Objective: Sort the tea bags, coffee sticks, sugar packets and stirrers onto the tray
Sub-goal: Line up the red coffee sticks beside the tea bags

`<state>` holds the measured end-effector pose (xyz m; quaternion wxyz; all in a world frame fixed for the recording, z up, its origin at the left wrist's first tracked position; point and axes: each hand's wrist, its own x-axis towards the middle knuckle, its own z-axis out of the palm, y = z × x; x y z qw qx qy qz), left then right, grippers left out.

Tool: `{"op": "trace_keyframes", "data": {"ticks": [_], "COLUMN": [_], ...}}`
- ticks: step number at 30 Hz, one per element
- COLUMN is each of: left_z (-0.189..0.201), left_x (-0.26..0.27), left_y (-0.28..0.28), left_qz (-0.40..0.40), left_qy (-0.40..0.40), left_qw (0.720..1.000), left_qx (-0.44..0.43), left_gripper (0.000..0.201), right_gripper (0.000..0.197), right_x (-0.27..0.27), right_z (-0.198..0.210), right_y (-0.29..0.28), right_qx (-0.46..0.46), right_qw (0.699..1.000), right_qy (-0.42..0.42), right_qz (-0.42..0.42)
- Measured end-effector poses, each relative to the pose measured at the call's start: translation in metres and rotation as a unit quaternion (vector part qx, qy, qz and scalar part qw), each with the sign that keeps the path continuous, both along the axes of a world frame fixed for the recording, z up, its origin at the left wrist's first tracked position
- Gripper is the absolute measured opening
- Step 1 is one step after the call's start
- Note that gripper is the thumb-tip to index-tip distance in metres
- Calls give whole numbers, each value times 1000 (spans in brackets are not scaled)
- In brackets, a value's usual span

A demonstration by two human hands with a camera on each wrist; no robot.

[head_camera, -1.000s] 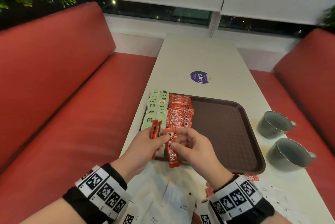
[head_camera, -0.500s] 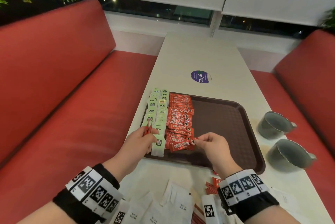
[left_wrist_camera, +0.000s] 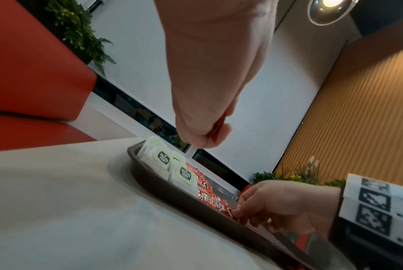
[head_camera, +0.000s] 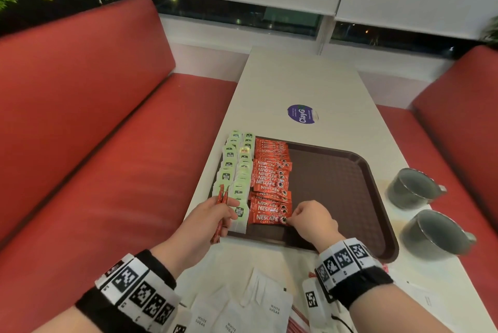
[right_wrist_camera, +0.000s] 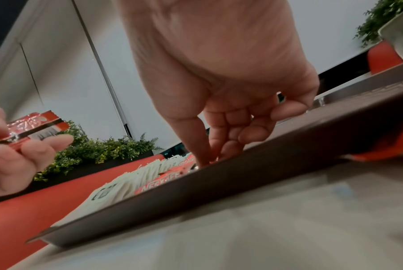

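Note:
A brown tray (head_camera: pixel 350 184) lies on the white table. Two columns of green tea bags (head_camera: pixel 237 171) fill its left edge, with a column of red coffee sticks (head_camera: pixel 272 176) beside them. My right hand (head_camera: pixel 288 221) pinches the right end of the nearest coffee stick (head_camera: pixel 265 219), which lies flat at the near end of that column. My left hand (head_camera: pixel 229 206) hovers over the tray's near left corner and grips a few more coffee sticks (head_camera: pixel 222 204) upright. The right wrist view shows my right fingertips (right_wrist_camera: pixel 209 149) down inside the tray rim (right_wrist_camera: pixel 218 182).
White sugar packets (head_camera: pixel 258 305) and loose red sticks (head_camera: pixel 299 319) lie on the table near me. Two grey mugs (head_camera: pixel 412 188) (head_camera: pixel 433 233) stand right of the tray. A purple sticker (head_camera: pixel 301 114) is beyond it. Red benches flank the table.
My right hand took one coffee stick from between both hands and laid it flat at the near end of the column. My left hand drew back left with its remaining sticks.

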<state>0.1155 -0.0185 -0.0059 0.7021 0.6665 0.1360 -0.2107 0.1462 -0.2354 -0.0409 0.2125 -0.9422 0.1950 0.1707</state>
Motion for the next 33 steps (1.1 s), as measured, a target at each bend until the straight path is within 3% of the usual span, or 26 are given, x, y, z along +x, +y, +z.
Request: {"op": "trace_keyframes", "data": {"ticks": [4,7,9,11,14,17,19,22,25,28,31,33], "left_z": [6,11,12,12,7,2,3,6,4,1,-1,-5], "left_x": [0,1,0,0,-1,-3,-4,-4,-1,1,2,3], "left_y": [0,1,2,1,-7,-13,-15,-13,-9,-10,-18,-23], "left_qz": [-8,-24,-46,-71,-106,-183,-196,-156,-130,-129,-145,-144], "left_qy": [39,51,59,60,-4,-158,-199,-175,-149,-145,-175,-189], "left_qw": [990,981,977,976,991,963,948,966,978,978,965,959], "left_qx": [-137,-186,-202,-198,-81,117,155,107,67,82,131,154], "left_gripper": [26,25,25,25,18,26,31,33,23,16,16,15], "right_gripper": [13,13,8,6,20,22,9,14,17,21,25,25], "right_x": [3,0,-4,-10,-21,-28,-30,-32,-34,-36,-38,-38], "right_z": [-1,2,7,15,35,45,45,43,41,36,34,34], "right_y": [-1,-2,1,8,25,33,32,23,10,2,-1,-2], "right_qx": [-8,-6,-10,55,252,424,488,492,478,423,298,275], "right_qw": [1000,1000,999,987,938,889,863,861,865,889,930,935], "right_qy": [23,17,-39,-143,-230,-169,-127,-123,-148,-161,-158,-171], "right_qz": [2,7,20,48,61,28,20,34,37,70,148,146]}}
